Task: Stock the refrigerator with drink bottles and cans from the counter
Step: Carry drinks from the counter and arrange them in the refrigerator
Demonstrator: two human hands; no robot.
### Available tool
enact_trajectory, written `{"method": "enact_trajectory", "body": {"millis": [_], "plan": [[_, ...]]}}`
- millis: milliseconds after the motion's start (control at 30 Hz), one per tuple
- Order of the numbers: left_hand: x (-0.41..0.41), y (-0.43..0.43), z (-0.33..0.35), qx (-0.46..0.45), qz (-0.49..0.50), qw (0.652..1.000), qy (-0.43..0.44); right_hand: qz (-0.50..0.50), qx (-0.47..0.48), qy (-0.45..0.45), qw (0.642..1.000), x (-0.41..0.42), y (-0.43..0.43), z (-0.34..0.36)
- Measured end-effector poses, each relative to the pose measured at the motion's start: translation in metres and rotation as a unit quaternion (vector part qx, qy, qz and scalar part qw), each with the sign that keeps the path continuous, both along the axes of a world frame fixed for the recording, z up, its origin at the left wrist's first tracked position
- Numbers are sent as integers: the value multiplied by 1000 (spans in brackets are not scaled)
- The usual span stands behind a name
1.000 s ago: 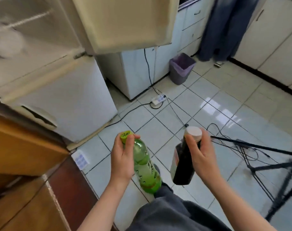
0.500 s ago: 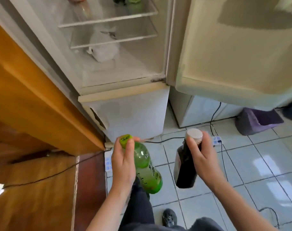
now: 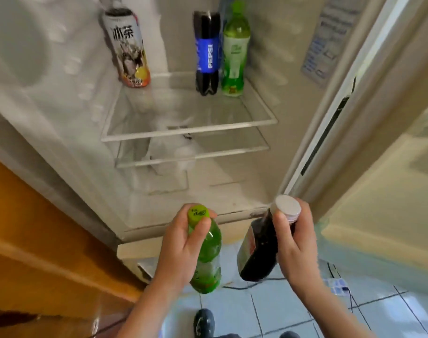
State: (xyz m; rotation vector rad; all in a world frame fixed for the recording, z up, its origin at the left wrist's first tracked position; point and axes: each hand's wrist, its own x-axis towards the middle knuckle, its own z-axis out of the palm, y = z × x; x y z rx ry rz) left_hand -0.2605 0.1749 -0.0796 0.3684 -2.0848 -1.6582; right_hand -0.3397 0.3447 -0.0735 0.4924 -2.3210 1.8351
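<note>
My left hand [image 3: 181, 247] grips a green bottle [image 3: 208, 262] by its neck, just under the green cap. In my right hand [image 3: 296, 245] is a dark bottle [image 3: 259, 250] with a white cap, held near its top. Both bottles hang in front of the open refrigerator's lower edge. On the upper glass shelf [image 3: 188, 111] stand an iced tea bottle [image 3: 128, 50] at the left, a Pepsi bottle [image 3: 207, 54] and a green tea bottle [image 3: 233, 54] side by side at the right.
The fridge door [image 3: 379, 147] stands open at the right. A second glass shelf [image 3: 196, 152] sits below, with a white bag [image 3: 169, 157] under it. A wooden cabinet [image 3: 37, 235] flanks the left. Cables [image 3: 342, 279] and a power strip lie on the tiled floor.
The view has swung from the floor up and left into the fridge interior. Both hands keep holding their bottles in much the same pose, now closer to the fridge opening.
</note>
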Motion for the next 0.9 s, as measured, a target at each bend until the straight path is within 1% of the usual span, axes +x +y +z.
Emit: {"method": "enact_trajectory", "body": {"millis": [200,300,400,500,600,733,800,900], "plan": [[-76,-51,61,-21,6,998,66,9,-29,90,995,-66,-47,58],[-105,-61,94,-1,11,994,107,6,-64,131,989,-98,-64,87],[-128,-63,128,-8,24,989,143,5,-87,176,980,-126,-78,113],[-147,-66,158,-20,39,978,205,1,-106,211,972,-153,-94,136],[-172,-77,178,-36,71,962,261,-1,-126,216,968,-179,-112,151],[-212,-96,188,-50,114,952,279,3,-139,208,968,-208,-132,155],[-231,-104,185,-68,114,949,284,2,-143,197,970,-222,-141,154],[-256,-114,175,-66,119,953,271,4,-131,180,975,-240,-153,150]]}}
